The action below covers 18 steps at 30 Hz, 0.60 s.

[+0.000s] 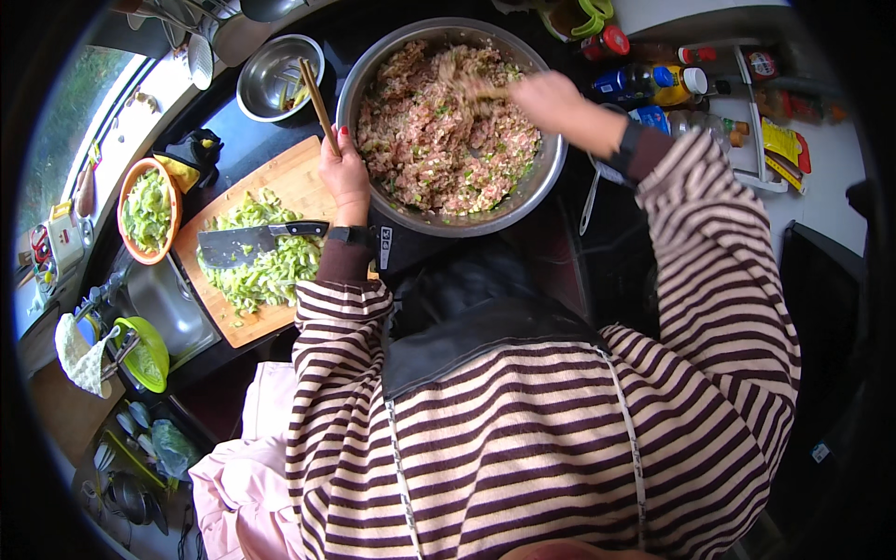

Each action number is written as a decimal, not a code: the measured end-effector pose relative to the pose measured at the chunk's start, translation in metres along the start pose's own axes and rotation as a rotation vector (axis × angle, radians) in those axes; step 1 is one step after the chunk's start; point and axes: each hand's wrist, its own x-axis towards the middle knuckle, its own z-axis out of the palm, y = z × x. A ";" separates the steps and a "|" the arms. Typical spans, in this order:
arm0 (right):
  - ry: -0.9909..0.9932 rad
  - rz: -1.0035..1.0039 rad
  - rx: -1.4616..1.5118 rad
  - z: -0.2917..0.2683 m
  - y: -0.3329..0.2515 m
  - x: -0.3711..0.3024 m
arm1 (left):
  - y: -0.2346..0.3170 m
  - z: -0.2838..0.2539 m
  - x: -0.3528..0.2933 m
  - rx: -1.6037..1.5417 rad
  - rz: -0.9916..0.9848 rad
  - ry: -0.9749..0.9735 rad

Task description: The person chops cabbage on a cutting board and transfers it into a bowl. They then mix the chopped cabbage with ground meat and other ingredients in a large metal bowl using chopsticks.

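A large metal bowl (551, 177) holds minced meat (439, 140) mixed with bits of green. At its left rim, my left hand (345, 187) is closed around a pair of wooden chopsticks (315, 98) that point up and away. The hand lies against the bowl's side. Over the right rim reaches my right hand (565, 112), closed on a pale wooden stirring tool (492, 92). Motion blurs that tool, and its far end is in the meat; its exact kind does not show.
Left of the bowl, a cleaver (247, 245) lies on chopped greens on a wooden cutting board (297, 177). Beyond are a smaller metal bowl (245, 93), an orange bowl (126, 210) of greens and a sink (173, 299). Several bottles (625, 84) stand at the right.
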 end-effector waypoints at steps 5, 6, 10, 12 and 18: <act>-0.129 -0.200 0.157 0.002 -0.079 -0.041 | 0.001 0.003 0.002 -0.020 0.029 0.022; -0.156 -0.146 0.179 -0.002 -0.085 -0.027 | 0.001 0.003 0.001 -0.018 0.032 0.022; -0.191 0.054 0.263 -0.012 -0.058 0.025 | 0.001 0.001 0.001 0.027 0.035 0.026; -0.114 0.181 0.300 -0.009 -0.031 0.030 | 0.001 0.001 0.001 0.000 0.038 0.023; -0.093 0.244 0.126 0.002 -0.011 -0.030 | 0.005 0.000 0.000 0.026 0.014 0.010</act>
